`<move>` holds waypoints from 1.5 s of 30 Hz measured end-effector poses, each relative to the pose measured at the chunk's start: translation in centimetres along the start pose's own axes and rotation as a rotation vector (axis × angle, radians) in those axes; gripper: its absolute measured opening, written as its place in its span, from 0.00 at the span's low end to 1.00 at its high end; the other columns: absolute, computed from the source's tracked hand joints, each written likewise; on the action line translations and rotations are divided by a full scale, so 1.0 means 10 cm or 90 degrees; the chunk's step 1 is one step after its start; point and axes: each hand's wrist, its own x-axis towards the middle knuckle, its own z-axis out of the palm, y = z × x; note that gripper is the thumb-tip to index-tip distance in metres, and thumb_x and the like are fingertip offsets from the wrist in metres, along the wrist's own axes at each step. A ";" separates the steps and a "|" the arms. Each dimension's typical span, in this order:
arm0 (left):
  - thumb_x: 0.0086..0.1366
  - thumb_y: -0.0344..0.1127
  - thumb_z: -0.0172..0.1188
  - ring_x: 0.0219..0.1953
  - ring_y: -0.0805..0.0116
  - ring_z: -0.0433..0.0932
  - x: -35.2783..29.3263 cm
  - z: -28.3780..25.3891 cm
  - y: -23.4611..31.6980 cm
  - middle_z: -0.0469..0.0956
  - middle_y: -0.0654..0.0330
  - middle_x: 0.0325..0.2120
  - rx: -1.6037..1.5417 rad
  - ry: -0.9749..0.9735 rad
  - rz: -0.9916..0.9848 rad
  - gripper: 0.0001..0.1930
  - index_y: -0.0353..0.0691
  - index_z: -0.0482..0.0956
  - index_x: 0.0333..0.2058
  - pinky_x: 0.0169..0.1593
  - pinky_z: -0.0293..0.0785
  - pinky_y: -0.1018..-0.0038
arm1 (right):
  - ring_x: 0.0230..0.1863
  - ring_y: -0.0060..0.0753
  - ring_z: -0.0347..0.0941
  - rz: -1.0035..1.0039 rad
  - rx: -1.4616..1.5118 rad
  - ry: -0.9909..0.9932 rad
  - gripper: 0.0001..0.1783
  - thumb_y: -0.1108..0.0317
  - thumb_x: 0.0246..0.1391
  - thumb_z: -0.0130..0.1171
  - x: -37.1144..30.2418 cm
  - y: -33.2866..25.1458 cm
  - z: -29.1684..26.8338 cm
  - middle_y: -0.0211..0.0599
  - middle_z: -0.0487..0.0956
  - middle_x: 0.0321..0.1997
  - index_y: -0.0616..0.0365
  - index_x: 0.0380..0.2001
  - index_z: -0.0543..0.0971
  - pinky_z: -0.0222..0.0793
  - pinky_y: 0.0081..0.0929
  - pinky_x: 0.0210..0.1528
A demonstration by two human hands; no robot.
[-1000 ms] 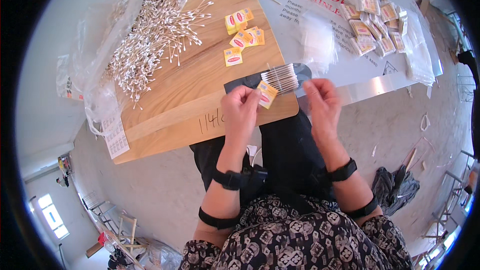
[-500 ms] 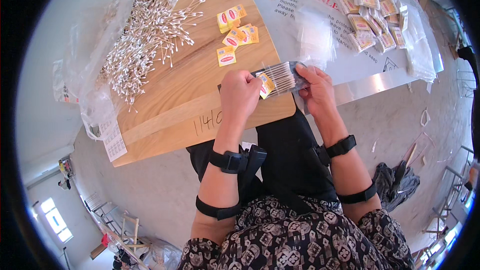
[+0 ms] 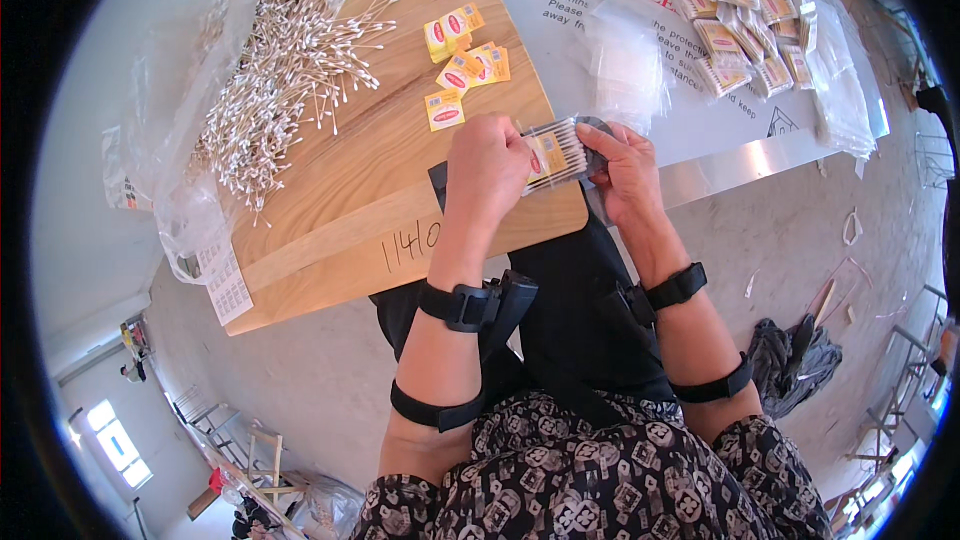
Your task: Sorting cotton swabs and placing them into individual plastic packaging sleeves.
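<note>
Over the table's near right corner, my two hands hold a small clear bag of cotton swabs (image 3: 570, 148) between them. My left hand (image 3: 485, 165) is closed at the bag's left end, its fingertips partly hidden behind the knuckles. Beside those fingers, a yellow label card (image 3: 541, 162) lies flat along the swabs. My right hand (image 3: 627, 175) pinches the right end, thumb on top, where a dark piece (image 3: 597, 130) shows beneath. The swabs lie side by side, white tips toward my right hand.
A large plastic bag spills loose cotton swabs (image 3: 270, 90) across the wooden table (image 3: 400, 155) at left. Several yellow cards (image 3: 445, 110) lie beyond my left hand. On the metal sheet (image 3: 720, 175) are flat clear bags (image 3: 625, 65) and a heap of filled swab packs (image 3: 740, 30).
The yellow card has gone from tilted at the bag's left end to lying straighter along the swabs. My left hand has shifted slightly up and right; both hands still hold the bag.
</note>
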 end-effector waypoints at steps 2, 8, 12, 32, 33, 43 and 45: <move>0.54 0.27 0.60 0.16 0.71 0.73 0.00 0.02 0.01 0.76 0.56 0.15 -0.026 -0.016 -0.022 0.06 0.31 0.77 0.21 0.22 0.68 0.72 | 0.20 0.16 0.71 0.001 -0.008 -0.004 0.06 0.72 0.49 0.66 0.03 0.02 -0.06 0.26 0.78 0.23 0.58 0.24 0.79 0.65 0.16 0.21; 0.56 0.24 0.58 0.16 0.72 0.74 -0.01 0.07 -0.04 0.75 0.57 0.15 -0.060 0.005 -0.013 0.03 0.31 0.75 0.25 0.23 0.70 0.75 | 0.20 0.15 0.70 -0.010 -0.014 0.016 0.06 0.71 0.49 0.67 -0.01 0.03 0.00 0.26 0.77 0.22 0.57 0.24 0.78 0.62 0.15 0.21; 0.58 0.23 0.57 0.20 0.67 0.76 -0.20 0.03 -0.05 0.75 0.56 0.19 -0.061 0.137 0.116 0.01 0.34 0.74 0.29 0.27 0.72 0.72 | 0.18 0.12 0.64 -0.006 -0.023 0.001 0.07 0.70 0.48 0.67 0.05 0.07 -0.02 0.23 0.75 0.21 0.56 0.25 0.78 0.53 0.14 0.18; 0.56 0.29 0.62 0.43 0.49 0.74 0.21 -0.85 -1.01 0.76 0.50 0.40 0.070 0.356 0.057 0.11 0.36 0.78 0.39 0.48 0.71 0.59 | 0.33 0.18 0.67 -0.403 -0.338 0.218 0.10 0.70 0.56 0.61 -0.12 -0.06 -0.32 0.26 0.76 0.33 0.63 0.39 0.78 0.65 0.18 0.38; 0.56 0.30 0.63 0.40 0.46 0.75 0.30 -0.91 -1.03 0.76 0.49 0.40 0.040 0.369 0.041 0.11 0.36 0.77 0.38 0.46 0.71 0.57 | 0.34 0.18 0.67 -0.457 -0.362 0.203 0.08 0.71 0.57 0.60 -0.16 -0.08 -0.28 0.26 0.75 0.33 0.63 0.39 0.78 0.65 0.18 0.39; 0.59 0.36 0.60 0.37 0.45 0.78 0.86 -0.95 -0.96 0.76 0.40 0.36 0.319 0.352 0.018 0.15 0.31 0.75 0.40 0.42 0.75 0.54 | 0.29 0.14 0.66 -0.355 -0.417 -0.139 0.02 0.78 0.54 0.59 -0.58 0.16 0.56 0.25 0.74 0.28 0.63 0.32 0.78 0.64 0.15 0.33; 0.59 0.33 0.58 0.35 0.44 0.78 0.77 -0.94 -1.04 0.76 0.40 0.35 0.303 0.339 0.004 0.12 0.32 0.73 0.39 0.39 0.75 0.54 | 0.29 0.14 0.66 -0.350 -0.440 -0.162 0.02 0.78 0.54 0.59 -0.59 0.21 0.63 0.26 0.75 0.28 0.63 0.32 0.78 0.64 0.15 0.33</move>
